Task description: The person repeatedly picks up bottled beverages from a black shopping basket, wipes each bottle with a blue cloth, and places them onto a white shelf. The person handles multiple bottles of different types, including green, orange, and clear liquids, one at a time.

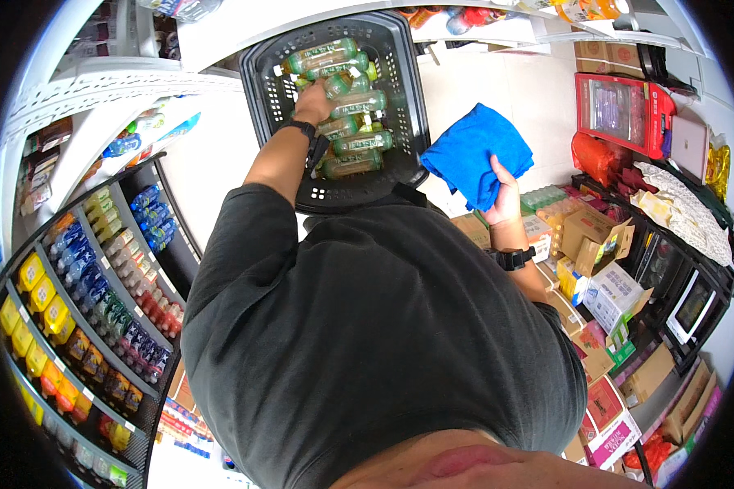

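Several green-labelled plastic drink bottles [358, 102] with white caps lie on their sides in a black plastic basket [407, 79]. My left hand [313, 102] reaches into the basket, its fingers at a bottle [337, 87] near the middle of the pile; whether they grip it is hidden. To the right of the basket, my right hand [503, 194] holds a folded blue cloth [480, 150], thumb on top and the other fingers beneath it. Each wrist wears a black band.
White shelving [220, 27] runs along the top. Drink shelves [98, 263] stand at the left. Opened cardboard boxes [593, 235] and bottle packs fill the lower right, below a red box [624, 116] and a black rack [667, 244].
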Motion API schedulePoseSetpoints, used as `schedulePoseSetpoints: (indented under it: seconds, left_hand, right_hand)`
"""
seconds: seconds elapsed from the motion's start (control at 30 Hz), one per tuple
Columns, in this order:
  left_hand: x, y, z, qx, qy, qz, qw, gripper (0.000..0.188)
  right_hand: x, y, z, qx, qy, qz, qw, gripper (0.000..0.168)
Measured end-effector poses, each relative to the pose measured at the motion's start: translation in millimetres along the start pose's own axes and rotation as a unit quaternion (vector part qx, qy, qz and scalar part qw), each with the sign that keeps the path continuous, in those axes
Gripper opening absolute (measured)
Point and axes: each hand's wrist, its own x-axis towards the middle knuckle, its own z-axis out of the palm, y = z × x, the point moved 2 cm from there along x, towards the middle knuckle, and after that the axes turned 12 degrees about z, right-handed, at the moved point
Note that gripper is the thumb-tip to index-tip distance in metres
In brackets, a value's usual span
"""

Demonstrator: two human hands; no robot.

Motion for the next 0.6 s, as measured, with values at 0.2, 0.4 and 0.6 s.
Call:
schedulePoseSetpoints:
  seconds: [0.2,0.4,0.6]
  left_hand:
    - [-76,26,-49,-0.635,0.055,0.042,0.769,0.081]
    - [-160,76,-110,-0.895,0.026,0.153,0.417,0.084]
    - [-206,123,-146,-0.852,0.026,0.123,0.509,0.089]
  right_hand:
    - [2,20,19,-0.02,-0.051,0.02,0.998,0.061]
    - [7,37,86,-0.074,-0.143,0.046,0.986,0.065]
    - [1,57,201,-0.253,-0.394,-0.008,0.883,0.052]
